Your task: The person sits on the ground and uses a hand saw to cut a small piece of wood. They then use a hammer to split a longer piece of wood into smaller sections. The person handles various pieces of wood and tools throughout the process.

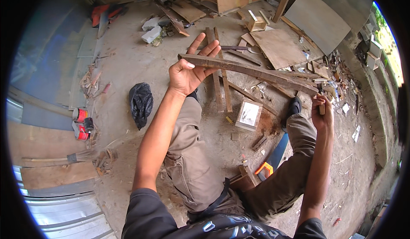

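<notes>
A long dark wooden strip (256,71) is held up in front of me, slanting down from left to right. My left hand (188,73) holds its left end, thumb on the near face and the other fingers stretched out behind. At the far end of the strip, my right hand (323,116) is closed around a wooden-handled tool (322,107). A dark part rises above that handle; its exact kind is unclear. The fingertips of my right hand are close to the strip, and I cannot tell whether they grip it too.
Between my legs stand a small wooden box (249,114) and a handsaw (276,153) with an orange handle. More wooden strips (217,85) lie beyond. A black plastic bag (141,104) lies to the left, near red cans (80,121) and a broom (79,156). Boards (279,49) and scraps litter the floor.
</notes>
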`<state>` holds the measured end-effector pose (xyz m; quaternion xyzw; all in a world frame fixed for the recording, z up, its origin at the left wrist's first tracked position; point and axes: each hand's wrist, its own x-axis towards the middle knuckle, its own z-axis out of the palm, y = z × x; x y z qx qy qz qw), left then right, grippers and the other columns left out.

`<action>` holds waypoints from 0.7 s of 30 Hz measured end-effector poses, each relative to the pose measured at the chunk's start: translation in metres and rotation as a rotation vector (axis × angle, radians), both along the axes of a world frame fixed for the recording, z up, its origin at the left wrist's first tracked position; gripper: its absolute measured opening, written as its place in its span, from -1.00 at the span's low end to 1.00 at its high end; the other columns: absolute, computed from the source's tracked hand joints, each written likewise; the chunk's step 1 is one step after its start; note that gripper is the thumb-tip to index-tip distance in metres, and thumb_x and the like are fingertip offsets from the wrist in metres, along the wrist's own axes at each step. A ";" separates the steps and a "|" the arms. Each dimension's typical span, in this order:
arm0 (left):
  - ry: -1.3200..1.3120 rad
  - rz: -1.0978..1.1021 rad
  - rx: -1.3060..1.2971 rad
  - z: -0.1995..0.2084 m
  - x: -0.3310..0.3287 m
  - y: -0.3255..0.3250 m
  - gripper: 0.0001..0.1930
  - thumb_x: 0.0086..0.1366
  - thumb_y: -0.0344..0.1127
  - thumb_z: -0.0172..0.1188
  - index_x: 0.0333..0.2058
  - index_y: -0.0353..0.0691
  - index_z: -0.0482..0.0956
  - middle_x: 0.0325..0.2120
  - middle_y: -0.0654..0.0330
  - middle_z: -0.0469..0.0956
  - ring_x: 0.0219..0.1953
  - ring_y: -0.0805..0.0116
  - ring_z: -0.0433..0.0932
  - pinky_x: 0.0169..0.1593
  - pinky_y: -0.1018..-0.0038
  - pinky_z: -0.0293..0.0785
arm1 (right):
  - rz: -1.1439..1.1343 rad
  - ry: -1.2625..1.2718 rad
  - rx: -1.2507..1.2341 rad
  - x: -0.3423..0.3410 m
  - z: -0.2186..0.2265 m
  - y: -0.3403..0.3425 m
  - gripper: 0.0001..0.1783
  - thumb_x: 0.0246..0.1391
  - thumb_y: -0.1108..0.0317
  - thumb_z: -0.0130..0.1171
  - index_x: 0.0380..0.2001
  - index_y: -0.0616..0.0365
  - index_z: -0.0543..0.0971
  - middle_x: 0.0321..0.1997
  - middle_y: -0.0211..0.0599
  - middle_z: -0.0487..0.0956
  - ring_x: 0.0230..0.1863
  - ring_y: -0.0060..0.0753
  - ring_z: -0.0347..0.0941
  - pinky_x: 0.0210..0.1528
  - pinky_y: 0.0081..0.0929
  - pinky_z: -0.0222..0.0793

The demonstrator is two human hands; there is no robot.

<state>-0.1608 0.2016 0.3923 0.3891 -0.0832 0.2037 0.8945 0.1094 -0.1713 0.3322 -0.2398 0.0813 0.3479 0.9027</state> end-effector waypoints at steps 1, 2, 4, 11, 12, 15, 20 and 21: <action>-0.020 -0.003 -0.003 -0.002 -0.001 0.002 -0.06 -0.14 -0.30 -0.09 0.38 -0.05 0.03 0.32 -0.10 0.14 0.40 0.04 0.07 0.30 0.02 0.28 | -0.013 0.015 -0.017 -0.001 0.001 0.003 -0.70 0.17 0.64 -0.06 -0.01 0.48 0.28 -0.27 -0.11 0.43 -0.51 -0.68 0.38 -0.48 -0.76 0.47; -0.040 -0.007 -0.005 -0.004 -0.003 0.004 -0.06 -0.15 -0.31 -0.09 0.38 -0.06 0.04 0.33 -0.10 0.14 0.40 0.04 0.06 0.31 0.02 0.28 | -0.025 0.030 -0.034 -0.002 0.001 0.006 -0.72 0.18 0.63 -0.05 -0.03 0.48 0.29 -0.27 -0.11 0.43 -0.50 -0.67 0.38 -0.48 -0.76 0.47; -0.043 -0.005 -0.012 -0.005 -0.005 0.007 -0.05 -0.17 -0.31 -0.09 0.38 -0.07 0.04 0.33 -0.11 0.14 0.41 0.05 0.04 0.30 0.02 0.29 | -0.014 -0.002 -0.057 -0.004 0.001 0.005 -0.80 0.21 0.59 -0.02 -0.12 0.46 0.32 -0.28 -0.12 0.43 -0.50 -0.67 0.39 -0.48 -0.76 0.47; -0.094 -0.032 -0.065 -0.004 0.000 0.006 -0.30 0.03 -0.31 -0.04 0.25 -0.15 0.23 0.22 -0.10 0.31 0.34 0.07 0.20 0.28 -0.03 0.31 | 0.043 -0.019 0.017 -0.006 0.003 0.005 -0.77 0.20 0.55 -0.01 -0.11 0.48 0.33 -0.40 -0.32 0.39 -0.56 -0.74 0.30 -0.50 -0.78 0.43; 0.010 0.036 -0.097 -0.003 0.004 0.004 -0.41 0.13 -0.24 -0.01 0.20 -0.16 0.28 0.17 -0.09 0.35 0.31 0.08 0.24 0.26 -0.06 0.33 | 0.030 -0.024 0.010 -0.005 0.003 0.004 -0.72 0.21 0.54 -0.01 -0.06 0.51 0.33 -0.43 -0.37 0.37 -0.57 -0.75 0.28 -0.51 -0.79 0.42; 0.365 0.162 -0.140 -0.028 0.023 -0.006 -0.52 0.36 0.13 0.06 -0.02 -0.17 0.42 0.00 -0.02 0.50 0.15 0.12 0.41 0.16 -0.16 0.41 | 0.159 0.011 0.042 -0.016 0.012 0.015 -0.55 0.20 0.49 0.00 0.11 0.49 0.27 -0.54 -0.44 0.35 -0.60 -0.72 0.26 -0.53 -0.74 0.38; 0.553 0.425 -0.174 -0.044 0.019 0.001 -0.48 0.35 0.21 0.02 -0.13 -0.21 0.36 -0.30 0.10 0.52 -0.06 0.15 0.48 0.09 -0.05 0.47 | 0.193 0.071 -0.143 -0.032 0.007 0.023 -0.87 0.12 0.53 0.07 -0.32 0.29 0.33 -0.54 -0.40 0.40 -0.58 -0.67 0.33 -0.55 -0.71 0.37; 0.504 0.459 -0.209 -0.044 0.018 0.006 -0.48 0.35 0.24 -0.02 -0.18 -0.18 0.34 -0.36 0.14 0.49 -0.14 0.18 0.48 0.08 -0.04 0.47 | 0.211 0.095 -0.210 -0.036 0.008 0.025 -0.82 0.11 0.53 0.09 -0.25 0.33 0.33 -0.50 -0.34 0.44 -0.58 -0.66 0.34 -0.57 -0.70 0.36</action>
